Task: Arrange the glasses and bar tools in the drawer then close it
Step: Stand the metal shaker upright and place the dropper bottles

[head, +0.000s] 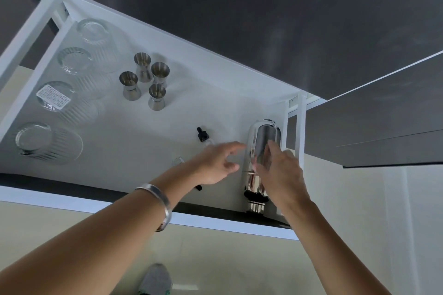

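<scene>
The white drawer (215, 74) stands pulled out below me. Several ribbed glasses lie upside down in a row along its left side, the nearest glass (48, 142) at the front. Several steel jiggers (143, 80) stand grouped in the middle. A chrome shaker (262, 141) lies lengthwise at the right side. My right hand (278, 175) rests on the shaker with its fingers around the body. My left hand (217, 165) hovers beside it, fingers spread, holding nothing. Under the left hand lie two clear dropper bottles, one with its black dropper cap (201, 134) showing.
A dark countertop (263, 7) runs above the drawer. Dark cabinet fronts (383, 127) sit to the right. The drawer's dark front panel (96, 193) crosses near my forearms. Beige floor and my grey shoe (155, 280) show below.
</scene>
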Demonstrator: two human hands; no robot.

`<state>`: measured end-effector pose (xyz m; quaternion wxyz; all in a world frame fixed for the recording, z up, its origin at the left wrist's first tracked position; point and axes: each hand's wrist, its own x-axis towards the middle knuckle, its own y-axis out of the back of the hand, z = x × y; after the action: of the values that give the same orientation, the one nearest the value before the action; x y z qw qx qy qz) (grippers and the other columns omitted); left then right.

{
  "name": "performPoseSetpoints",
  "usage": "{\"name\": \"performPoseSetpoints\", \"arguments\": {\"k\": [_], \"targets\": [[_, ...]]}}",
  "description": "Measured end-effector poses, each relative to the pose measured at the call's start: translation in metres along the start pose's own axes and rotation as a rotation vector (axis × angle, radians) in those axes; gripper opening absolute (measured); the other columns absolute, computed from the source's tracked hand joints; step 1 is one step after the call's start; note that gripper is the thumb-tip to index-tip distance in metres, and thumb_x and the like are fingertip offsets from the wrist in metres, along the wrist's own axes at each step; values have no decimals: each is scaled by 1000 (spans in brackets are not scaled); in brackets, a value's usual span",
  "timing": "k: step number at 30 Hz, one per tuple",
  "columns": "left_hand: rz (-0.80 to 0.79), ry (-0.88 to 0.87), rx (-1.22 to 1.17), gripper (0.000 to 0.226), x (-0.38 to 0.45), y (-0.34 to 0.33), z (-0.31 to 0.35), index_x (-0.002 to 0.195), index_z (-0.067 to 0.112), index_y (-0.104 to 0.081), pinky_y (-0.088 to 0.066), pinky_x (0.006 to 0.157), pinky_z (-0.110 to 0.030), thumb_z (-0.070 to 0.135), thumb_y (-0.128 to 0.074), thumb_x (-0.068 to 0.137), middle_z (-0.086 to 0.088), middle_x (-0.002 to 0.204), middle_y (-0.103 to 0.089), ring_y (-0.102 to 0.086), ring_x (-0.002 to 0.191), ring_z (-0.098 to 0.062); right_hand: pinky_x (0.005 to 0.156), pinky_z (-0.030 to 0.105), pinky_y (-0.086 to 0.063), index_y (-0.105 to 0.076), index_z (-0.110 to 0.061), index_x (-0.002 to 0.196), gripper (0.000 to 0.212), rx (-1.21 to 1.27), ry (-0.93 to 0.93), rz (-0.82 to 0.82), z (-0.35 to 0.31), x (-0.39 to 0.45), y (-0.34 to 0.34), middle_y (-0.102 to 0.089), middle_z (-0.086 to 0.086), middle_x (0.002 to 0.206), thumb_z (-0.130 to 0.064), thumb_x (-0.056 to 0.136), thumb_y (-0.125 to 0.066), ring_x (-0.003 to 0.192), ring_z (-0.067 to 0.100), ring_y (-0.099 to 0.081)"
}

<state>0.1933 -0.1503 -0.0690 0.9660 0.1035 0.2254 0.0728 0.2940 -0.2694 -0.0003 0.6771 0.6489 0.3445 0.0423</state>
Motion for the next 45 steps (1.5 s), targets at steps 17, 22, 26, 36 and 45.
{"name": "performPoseSetpoints", "arguments": {"k": [17, 22, 26, 36, 45], "targets": [[-111, 215, 524, 40, -47, 73, -53, 116, 15, -66, -52, 89, -32, 16, -76, 78, -5, 114, -66, -63, 101, -23, 72, 31, -38, -60, -11, 111, 25, -54, 189, 89, -89, 67, -78, -63, 12, 102, -18, 87, -63, 98, 31, -55], [306, 341, -118, 34, -79, 126, -71, 100, 14, -69, -52, 73, -29, 15, -83, 69, -5, 94, -72, -67, 86, -21, 62, 14, -43, -64, -15, 100, 22, 529, 282, 64, -118, 43, -77, -67, -2, 94, -15, 81, -74, 68, 19, -61], [546, 391, -212, 44, -80, 137, -83, 113, 22, -64, -48, 62, -22, 13, -79, 72, -4, 96, -73, -66, 85, -18, 60, 9, -44, -64, -16, 96, 22, 653, 300, 28, -148, 34, -86, -64, -5, 85, -13, 78, -76, 61, 15, -62], [809, 488, -1, 26, -61, 132, -91, 91, 17, -56, -41, 58, -29, -3, -65, 77, -9, 85, -63, -57, 73, -27, 57, 6, -43, -62, -13, 94, 20, 688, 403, 47, -194, 33, -99, -66, 2, 87, -12, 78, -75, 61, 17, -68], [732, 476, 37, 49, -61, 131, -85, 124, 12, -53, -52, 86, -37, -2, -69, 80, -15, 117, -62, -60, 106, -33, 68, 15, -50, -57, -18, 115, 39, 642, 327, -9, -178, 26, -97, -63, -1, 113, -15, 80, -74, 76, 18, -71]]}}
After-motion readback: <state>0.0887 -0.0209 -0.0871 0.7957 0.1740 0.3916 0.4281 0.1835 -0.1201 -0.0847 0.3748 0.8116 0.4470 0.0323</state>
